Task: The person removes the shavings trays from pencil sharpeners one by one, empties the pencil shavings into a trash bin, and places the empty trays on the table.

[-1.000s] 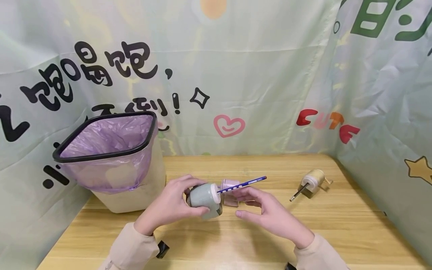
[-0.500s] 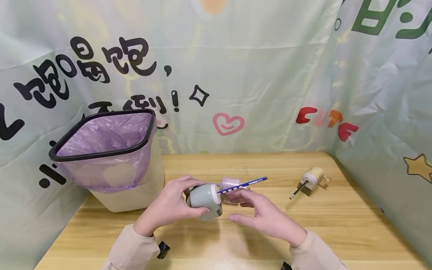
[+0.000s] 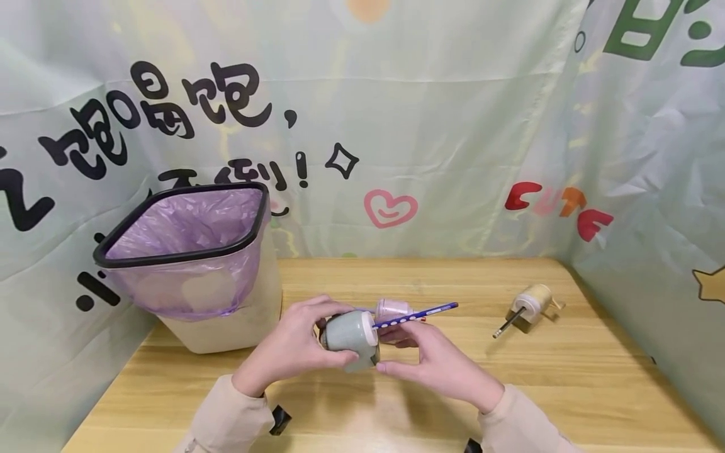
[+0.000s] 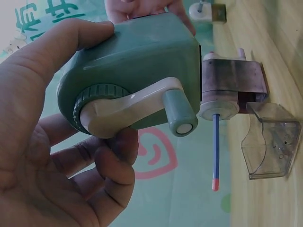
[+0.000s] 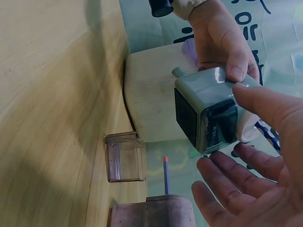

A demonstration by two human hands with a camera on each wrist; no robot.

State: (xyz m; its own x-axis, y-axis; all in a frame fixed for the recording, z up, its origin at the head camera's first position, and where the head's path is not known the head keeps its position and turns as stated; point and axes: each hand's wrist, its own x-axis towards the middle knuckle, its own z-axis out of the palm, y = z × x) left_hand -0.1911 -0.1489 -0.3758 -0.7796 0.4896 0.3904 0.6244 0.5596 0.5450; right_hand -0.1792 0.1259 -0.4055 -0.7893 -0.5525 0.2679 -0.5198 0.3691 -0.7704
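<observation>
My left hand point(image 3: 303, 343) grips a grey-green hand-crank pencil sharpener point(image 3: 348, 336) above the table. A blue pencil point(image 3: 419, 314) with pale spots sticks out of its white nose, pointing right. In the left wrist view its white crank point(image 4: 132, 106) faces the camera. Dark panels, one of them the drawer front point(image 5: 218, 127), show in the right wrist view. My right hand point(image 3: 438, 365) is at the sharpener's nose end, thumb by its lower corner and fingers loosely bent; firm contact cannot be told. Behind stands a pink sharpener point(image 4: 232, 78) holding a blue pencil with a red end point(image 4: 216, 156).
A clear shavings drawer point(image 4: 272, 146) lies on the table beside the pink sharpener. A bin point(image 3: 226, 314) with a purple liner stands at the left. At the right is a cream sharpener point(image 3: 532, 302) holding a dark pencil. Printed cloth point(image 3: 453, 138) hangs behind the table point(image 3: 566, 390).
My right hand has moved left, bringing its thumb up to the grey-green sharpener's lower corner. My left hand keeps its grip. The head view has shifted slightly.
</observation>
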